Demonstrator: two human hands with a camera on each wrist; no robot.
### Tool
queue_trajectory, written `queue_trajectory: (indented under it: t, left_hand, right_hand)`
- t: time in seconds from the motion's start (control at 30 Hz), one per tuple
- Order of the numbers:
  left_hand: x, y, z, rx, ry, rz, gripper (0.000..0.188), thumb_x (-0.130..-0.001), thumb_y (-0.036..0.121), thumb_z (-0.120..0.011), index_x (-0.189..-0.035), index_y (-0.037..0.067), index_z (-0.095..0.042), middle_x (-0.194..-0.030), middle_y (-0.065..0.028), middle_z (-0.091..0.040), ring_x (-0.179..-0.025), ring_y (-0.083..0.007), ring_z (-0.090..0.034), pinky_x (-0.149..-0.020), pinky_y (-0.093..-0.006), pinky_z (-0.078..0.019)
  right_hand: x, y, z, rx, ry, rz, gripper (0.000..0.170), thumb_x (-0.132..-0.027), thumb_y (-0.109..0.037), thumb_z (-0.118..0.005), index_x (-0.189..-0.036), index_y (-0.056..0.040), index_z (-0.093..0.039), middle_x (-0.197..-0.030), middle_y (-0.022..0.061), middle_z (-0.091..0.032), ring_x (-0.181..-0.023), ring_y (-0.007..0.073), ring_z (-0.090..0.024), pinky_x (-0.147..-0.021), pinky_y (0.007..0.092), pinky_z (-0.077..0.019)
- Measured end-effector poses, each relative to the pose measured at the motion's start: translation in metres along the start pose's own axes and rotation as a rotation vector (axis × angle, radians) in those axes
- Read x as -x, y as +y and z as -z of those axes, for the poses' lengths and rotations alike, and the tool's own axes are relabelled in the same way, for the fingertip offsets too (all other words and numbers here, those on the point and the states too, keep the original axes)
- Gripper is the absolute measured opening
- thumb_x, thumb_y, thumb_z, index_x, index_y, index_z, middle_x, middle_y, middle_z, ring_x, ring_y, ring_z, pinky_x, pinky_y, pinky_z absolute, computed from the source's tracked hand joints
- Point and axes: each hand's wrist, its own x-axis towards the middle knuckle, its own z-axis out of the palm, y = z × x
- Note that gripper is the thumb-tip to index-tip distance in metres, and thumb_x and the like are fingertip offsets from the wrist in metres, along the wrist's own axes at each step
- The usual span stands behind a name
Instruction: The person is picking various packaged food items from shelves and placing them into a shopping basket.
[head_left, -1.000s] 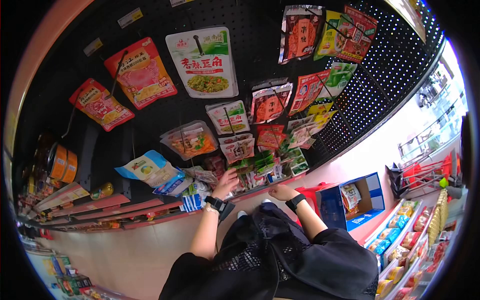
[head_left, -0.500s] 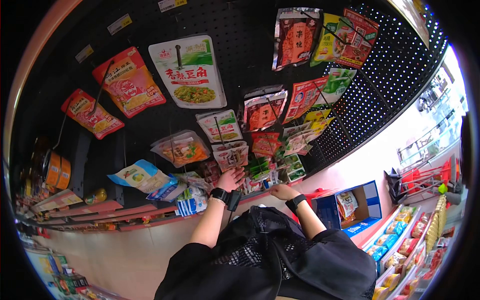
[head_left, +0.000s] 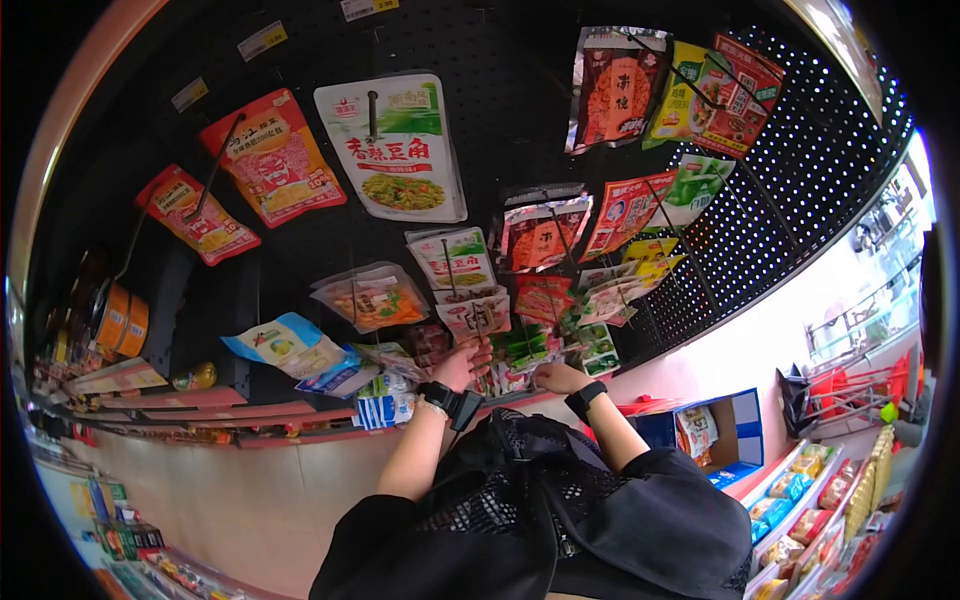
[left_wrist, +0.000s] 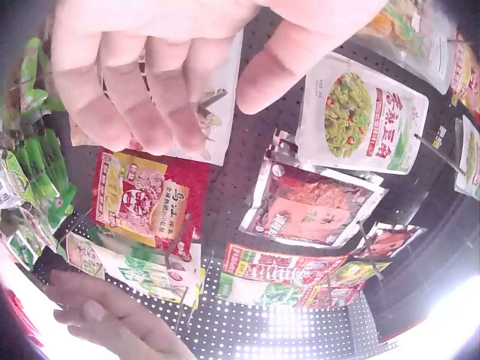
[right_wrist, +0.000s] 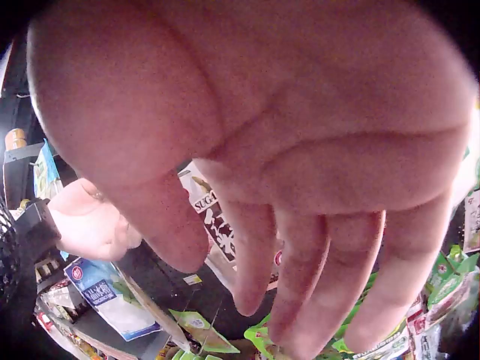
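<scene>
In the head view the left hand is at the lower pink-and-white packet on a hook. The left wrist view shows the left hand with its fingers bent loosely over the front of that packet; whether they touch it is unclear. Slightly to the right, the right hand hovers by small green packets. Relaxed, parted fingers hang from the right hand in the right wrist view, holding nothing visible. A red-and-yellow packet hangs beside the left fingers.
Packets hang on long hooks from a black pegboard, including a large white-and-green one. A blue box stands at the right, near shelves of packaged food. A red cart is further off.
The left hand has moved up and slightly right, to the lower hanging packet. The right hand has stayed at about the same place, with its fingers a little nearer the green packets.
</scene>
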Motion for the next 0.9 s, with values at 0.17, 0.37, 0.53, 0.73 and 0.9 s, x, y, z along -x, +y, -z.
queue_trajectory:
  t: [0.17,0.37,0.53,0.73,0.9]
  left_hand:
    - [-0.003,-0.009,0.011,0.074,0.032,0.068,0.024,-0.08,0.017,-0.044,-0.103,0.014,-0.048,-0.094,-0.0014,-0.054,-0.084,-0.0137,-0.051,-0.07,-0.0299,-0.0408]
    - [-0.007,-0.013,0.008,0.14,0.01,0.08,0.022,-0.079,0.017,-0.044,-0.101,0.014,-0.048,-0.094,-0.0022,-0.054,-0.084,-0.0147,-0.051,-0.07,-0.0305,-0.0408]
    - [-0.009,-0.015,0.004,0.127,0.054,0.058,0.023,-0.079,0.022,-0.047,-0.1,0.012,-0.047,-0.095,-0.0053,-0.053,-0.085,-0.018,-0.051,-0.072,-0.034,-0.0415]
    - [-0.008,-0.017,0.006,0.199,0.059,0.059,0.022,-0.078,0.018,-0.047,-0.099,0.01,-0.046,-0.097,-0.0087,-0.053,-0.085,-0.0198,-0.052,-0.072,-0.0354,-0.0419]
    - [-0.004,-0.021,0.013,0.257,0.041,0.044,0.024,-0.078,0.016,-0.046,-0.101,0.009,-0.045,-0.098,-0.0115,-0.052,-0.084,-0.0211,-0.052,-0.072,-0.0366,-0.0427]
  right_hand:
    - [-0.013,0.001,-0.001,0.036,-0.04,0.036,0.028,-0.075,-0.026,-0.043,-0.087,-0.0038,-0.055,-0.084,0.0128,-0.056,-0.08,0.0245,-0.053,-0.071,0.0318,-0.04]
    - [-0.017,0.01,-0.005,-0.01,-0.089,-0.004,0.027,-0.075,-0.023,-0.045,-0.091,-0.0032,-0.053,-0.083,0.0113,-0.056,-0.079,0.023,-0.053,-0.072,0.0304,-0.0399]
    - [-0.035,0.004,-0.001,-0.268,0.173,0.078,0.04,-0.071,-0.019,-0.05,-0.106,-0.0009,-0.041,-0.092,0.0178,-0.051,-0.088,0.0325,-0.048,-0.075,0.0377,-0.039]
    - [-0.08,-0.022,0.017,-0.096,0.497,0.341,0.059,-0.068,-0.01,-0.053,-0.119,-0.0034,-0.023,-0.115,0.0235,-0.029,-0.106,0.0375,-0.031,-0.084,0.04,-0.0324]
    - [-0.098,-0.03,0.019,-0.037,0.42,0.3,0.062,-0.069,-0.004,-0.052,-0.121,-0.0038,-0.019,-0.11,0.022,-0.033,-0.088,0.0292,-0.047,-0.066,0.0323,-0.0427]
